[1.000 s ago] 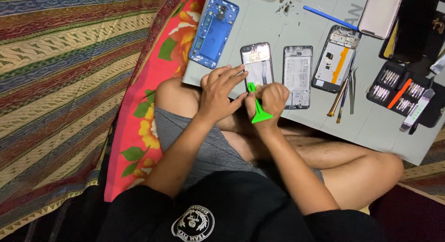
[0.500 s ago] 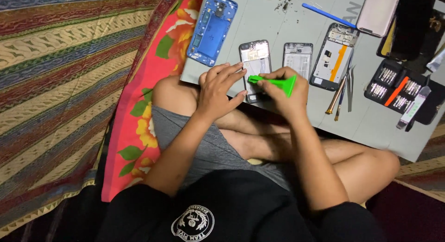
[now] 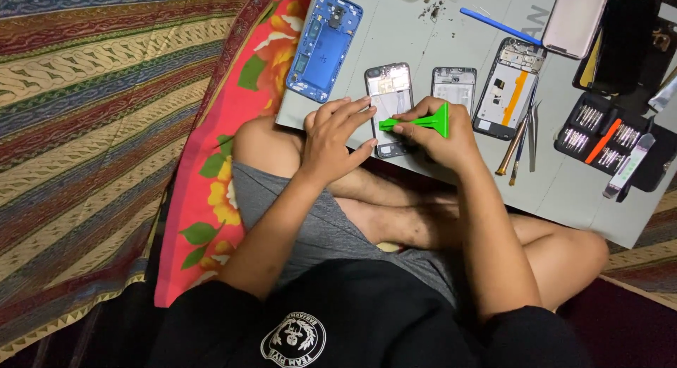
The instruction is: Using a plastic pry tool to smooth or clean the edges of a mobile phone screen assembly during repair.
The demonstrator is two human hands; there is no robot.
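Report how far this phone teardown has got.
Done: blue back cover and a small inner frame lie apart on the grey mat. In hand: left hand steadies the opened phone; right hand works a green pry tool on it. Left: its inner parts remain in place.

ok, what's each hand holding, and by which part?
Right hand grips the green pry tool by its wide end. Left hand holds nothing; it presses on the opened phone.

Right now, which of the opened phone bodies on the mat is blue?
The blue phone frame, farthest left, beyond the left hand; the others are black-edged with grey or white insides.
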